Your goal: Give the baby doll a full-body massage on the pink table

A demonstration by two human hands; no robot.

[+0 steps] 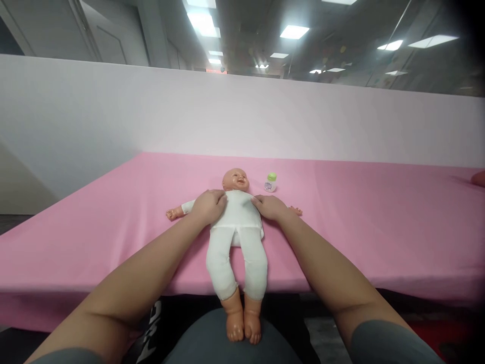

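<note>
A baby doll (240, 215) with a white cloth body lies on its back on the pink-covered table (125, 222). Its head points away from me, and its feet hang past the table's front edge towards my lap. My left hand (210, 205) is closed around the doll's shoulder and upper arm on the left side, thumb on the chest. On the other side, my right hand (270, 207) grips the opposite shoulder in the same way. The fingers of both hands are partly hidden. Beyond my right hand stands a small clear bottle (270, 186) with a green cap.
A white partition (242, 114) rises along the table's far edge. At the far right edge of view, a skin-toned object (479, 178) rests on the pink cover; I cannot tell what it is. Something red (435, 333) shows below the table at the lower right.
</note>
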